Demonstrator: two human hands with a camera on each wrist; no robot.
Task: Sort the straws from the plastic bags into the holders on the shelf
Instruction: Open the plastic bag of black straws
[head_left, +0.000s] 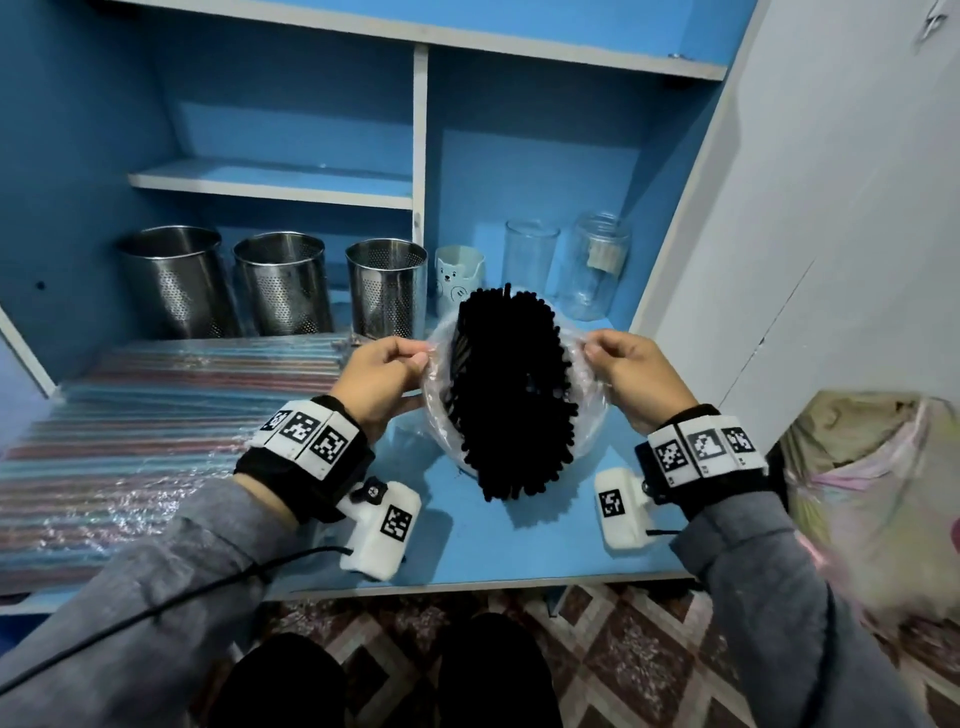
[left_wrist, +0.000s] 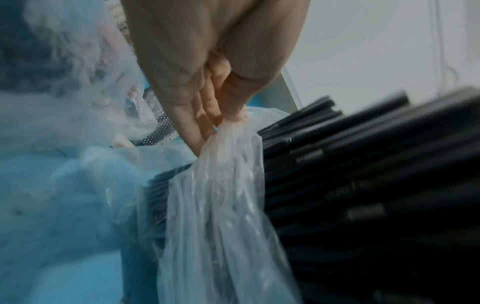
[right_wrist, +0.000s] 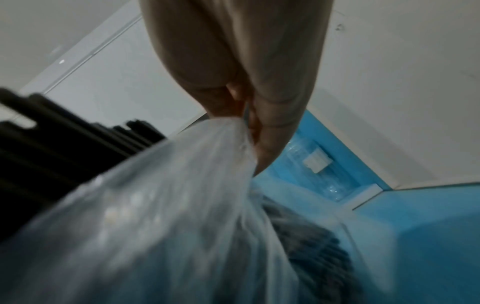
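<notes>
A thick bundle of black straws (head_left: 511, 395) stands upright in a clear plastic bag (head_left: 439, 405) above the blue shelf board (head_left: 493, 540). My left hand (head_left: 387, 371) pinches the bag's left rim, my right hand (head_left: 621, 369) pinches its right rim, and the mouth is stretched wide between them. The left wrist view shows the fingers (left_wrist: 207, 115) gripping bunched plastic (left_wrist: 223, 185) beside the straws (left_wrist: 363, 174). In the right wrist view the fingers (right_wrist: 262, 131) hold the plastic (right_wrist: 168, 205). Three perforated steel holders (head_left: 283, 283) stand at the back of the shelf.
Packs of coloured straws in plastic (head_left: 156, 431) cover the shelf's left half. A small bear cup (head_left: 460, 275), a clear glass (head_left: 530, 257) and a glass jar (head_left: 597, 265) stand at the back right. A white cabinet door (head_left: 831, 234) and a crumpled bag (head_left: 878, 493) lie right.
</notes>
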